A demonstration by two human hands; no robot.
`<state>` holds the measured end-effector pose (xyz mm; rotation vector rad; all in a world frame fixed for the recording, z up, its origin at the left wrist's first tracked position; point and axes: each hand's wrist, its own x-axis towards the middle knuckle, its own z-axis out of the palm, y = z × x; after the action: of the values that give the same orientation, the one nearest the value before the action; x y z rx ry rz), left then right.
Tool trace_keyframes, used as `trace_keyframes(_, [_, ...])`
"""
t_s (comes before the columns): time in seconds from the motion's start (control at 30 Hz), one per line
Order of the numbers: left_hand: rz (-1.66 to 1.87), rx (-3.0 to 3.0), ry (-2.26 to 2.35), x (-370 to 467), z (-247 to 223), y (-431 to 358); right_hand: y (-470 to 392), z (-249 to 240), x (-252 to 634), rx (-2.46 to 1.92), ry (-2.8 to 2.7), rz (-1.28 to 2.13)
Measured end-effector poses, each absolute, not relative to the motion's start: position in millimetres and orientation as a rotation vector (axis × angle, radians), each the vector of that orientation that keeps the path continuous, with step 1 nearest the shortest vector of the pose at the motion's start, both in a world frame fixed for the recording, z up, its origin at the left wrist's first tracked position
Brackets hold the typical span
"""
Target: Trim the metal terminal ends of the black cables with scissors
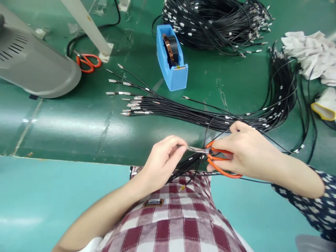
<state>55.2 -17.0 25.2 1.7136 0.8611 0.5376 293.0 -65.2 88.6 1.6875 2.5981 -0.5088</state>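
Orange-handled scissors [222,164] are in my right hand [244,148], its fingers around the handles. Their metal blades point left, to the fingertips of my left hand [164,157]. Thumb and forefinger of that hand are pinched together at the blade tips; what lies between them is too small to make out. Under both hands, a bundle of thin black cables [187,164] hangs over the table edge toward the checked apron [170,213]. Just beyond my hands stretches a long bundle of black cables [181,110] with white tags and bare metal ends.
A blue tape dispenser [162,57] stands behind the long bundle. Farther back lies a large coil of black cables [210,24]. White gloves [312,52] are at the right. On the left are a grey machine housing [44,66], a second pair of orange scissors [89,63] and a white post [88,26].
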Motion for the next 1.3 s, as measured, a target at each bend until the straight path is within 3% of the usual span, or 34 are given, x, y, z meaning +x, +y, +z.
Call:
trace_keyframes(0.5, [0.574,1.728,0.880,55.3,27.7,-22.6,-60.0,86.2,292.9,1.658,2.493,-0.588])
trace_keyframes(0.77, [0.580,1.649,0.896,56.6,25.2,-24.1,-51.6,80.9,293.9,1.688,2.252,-1.113])
trace_keyframes(1.1, [0.599,1.577,0.892,58.0,25.9,-24.7,-51.3,60.7,305.0,1.595,1.519,-2.109])
trace_keyframes(1.2, [0.609,1.536,0.891,58.2,27.5,-23.7,-50.5,61.9,302.3,1.588,1.485,-2.173])
trace_keyframes(1.3, [0.587,1.519,0.904,58.2,27.5,-23.2,-48.6,67.1,299.5,1.643,1.703,-1.976])
